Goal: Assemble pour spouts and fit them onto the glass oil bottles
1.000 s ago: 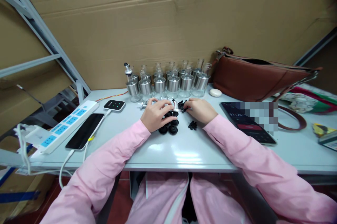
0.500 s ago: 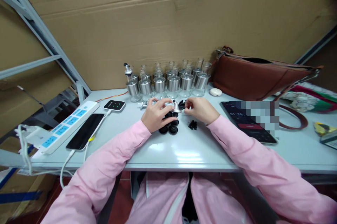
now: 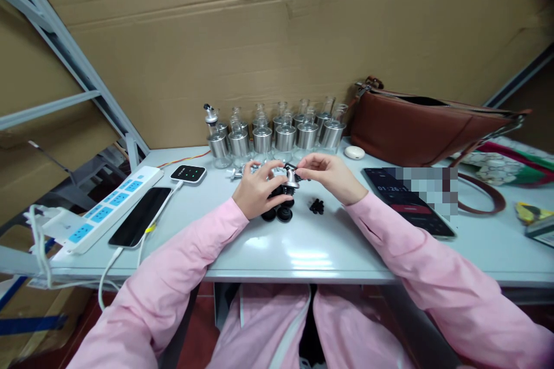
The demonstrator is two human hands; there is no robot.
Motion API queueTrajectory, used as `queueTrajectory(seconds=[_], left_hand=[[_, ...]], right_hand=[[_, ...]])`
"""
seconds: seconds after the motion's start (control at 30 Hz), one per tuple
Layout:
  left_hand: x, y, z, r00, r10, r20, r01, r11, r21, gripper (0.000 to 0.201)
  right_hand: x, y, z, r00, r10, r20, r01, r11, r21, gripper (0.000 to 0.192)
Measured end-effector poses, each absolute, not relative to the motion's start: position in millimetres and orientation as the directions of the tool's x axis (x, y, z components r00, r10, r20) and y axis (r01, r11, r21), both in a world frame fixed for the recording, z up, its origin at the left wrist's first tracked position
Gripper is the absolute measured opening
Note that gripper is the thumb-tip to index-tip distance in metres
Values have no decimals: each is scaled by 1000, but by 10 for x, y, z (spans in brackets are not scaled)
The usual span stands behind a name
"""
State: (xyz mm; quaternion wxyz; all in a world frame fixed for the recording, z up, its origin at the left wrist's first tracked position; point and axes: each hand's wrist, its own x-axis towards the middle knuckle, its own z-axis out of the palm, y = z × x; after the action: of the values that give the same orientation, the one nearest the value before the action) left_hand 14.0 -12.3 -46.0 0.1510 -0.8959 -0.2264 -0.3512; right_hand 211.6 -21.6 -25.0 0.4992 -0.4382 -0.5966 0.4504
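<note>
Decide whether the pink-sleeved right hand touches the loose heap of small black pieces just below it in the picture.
Apart: the head view shows pale grey tabletop between the right hand and heap.

Pink long sleeves (image 3: 173, 274), bare hands (image 3: 258, 190)
The plain, softly wrinkled cloth runs down the forearms to close-fitting cuffs (image 3: 239, 210) at both wrists; over the lap, a matching pink garment (image 3: 259, 320) carries a slanting whitish stripe (image 3: 293, 328).

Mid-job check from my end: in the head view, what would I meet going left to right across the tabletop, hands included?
Power strip, dark-screened smartphone, small device with green lights, left hand, silver pourer, right hand, smartphone showing a timer.
</note>
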Motion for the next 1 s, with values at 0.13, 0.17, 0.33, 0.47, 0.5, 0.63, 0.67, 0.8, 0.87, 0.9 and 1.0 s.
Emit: queueTrajectory(seconds=[0.13, 0.17, 0.33, 0.47, 0.5, 0.63, 0.67, 0.8, 0.87, 0.9, 1.0], left_hand=[[144, -124, -459, 642, 296, 707, 515, -850, -111, 35], [145, -124, -460, 639, 294, 711, 515, -850, -110, 35], [148, -132, -457, 634, 321, 704, 524, -847, -86, 34], [153, -149, -441, 646, 338, 684, 532, -842, -86, 33], [154, -153, -438, 651, 335, 682, 530, -843, -92, 32], [162, -163, -434, 662, 313, 681, 512, -853, -105, 32], [164, -165, -435, 663, 310, 681, 506, -856, -104, 33], [165, -166, -437, 668, 312, 675, 500, -861, -97, 33], [164, -165, -438, 666, 303, 681, 495, -863, -99, 32], [162, -164, -439, 664, 298, 685, 492, -865, -100, 32], [157, -160, -442, 667, 302, 682, 493, -865, -99, 32]], right_hand=[[2120, -215, -254, -120, 975, 188, 47, 194, -980, 30], [2122, -215, -257, -123, 974, 188, 45, 194, -980, 31], [2125, -227, -255, -154, 969, 192, 32, 199, -980, 30], [2115, -243, -239, -165, 968, 188, 9, 192, -981, 29], [2112, -246, -236, -166, 968, 188, 5, 191, -982, 29], [2099, -253, -234, -176, 968, 180, -11, 181, -983, 29], [2096, -254, -234, -175, 969, 175, -18, 174, -985, 29], [2090, -256, -233, -167, 973, 161, -31, 158, -987, 30], [2091, -257, -230, -170, 972, 164, -27, 162, -986, 31], [2092, -256, -228, -172, 971, 167, -22, 166, -986, 31], [2099, -252, -227, -175, 968, 182, 6, 186, -983, 33]])
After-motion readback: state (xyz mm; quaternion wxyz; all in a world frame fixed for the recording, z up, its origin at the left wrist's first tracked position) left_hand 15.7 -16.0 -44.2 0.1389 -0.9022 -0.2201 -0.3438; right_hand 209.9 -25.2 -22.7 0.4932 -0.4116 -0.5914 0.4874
